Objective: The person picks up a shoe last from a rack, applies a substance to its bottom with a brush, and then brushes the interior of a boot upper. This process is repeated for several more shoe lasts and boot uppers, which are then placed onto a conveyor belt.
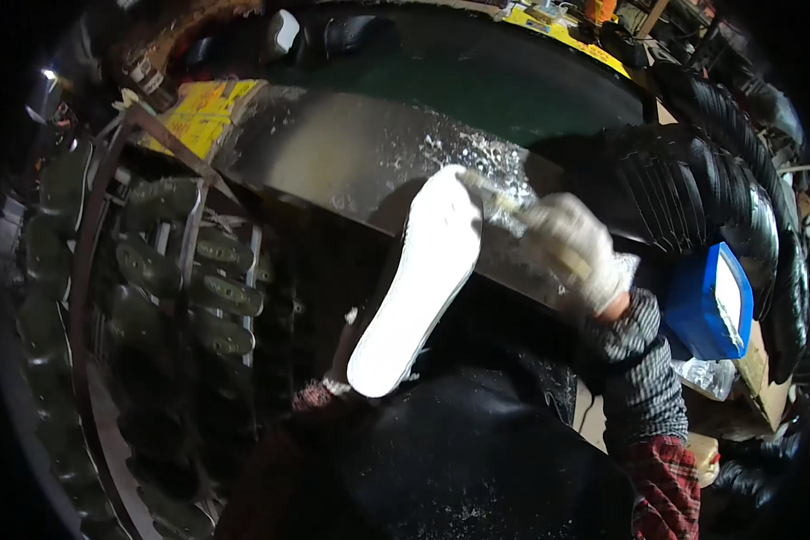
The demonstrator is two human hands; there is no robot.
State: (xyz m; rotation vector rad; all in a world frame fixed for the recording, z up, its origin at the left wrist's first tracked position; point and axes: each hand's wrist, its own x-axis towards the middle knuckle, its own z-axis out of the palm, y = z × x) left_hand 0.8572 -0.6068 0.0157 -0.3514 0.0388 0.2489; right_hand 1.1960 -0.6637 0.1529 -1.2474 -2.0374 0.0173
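Observation:
A shoe sole [423, 279], glaring white across its whole upward face, is held at a slant above my lap. My left hand [343, 346] supports it from beneath at the lower left; its fingers are mostly hidden behind the sole and in shadow. In a pale, stained work glove, my right hand [571, 247] is closed around a brush [495, 192], slightly blurred. The brush's far end meets the upper right edge of the sole, near the toe. A checked cuff and red plaid sleeve cover my right forearm.
Behind the sole runs a dark bench [333, 171] spattered with white. A blue tub [715, 301] with white contents stands at the right, below stacked black curved pieces [684, 189]. A metal rack [85, 270] with rows of dark shoe-shaped pieces [148, 261] fills the left side.

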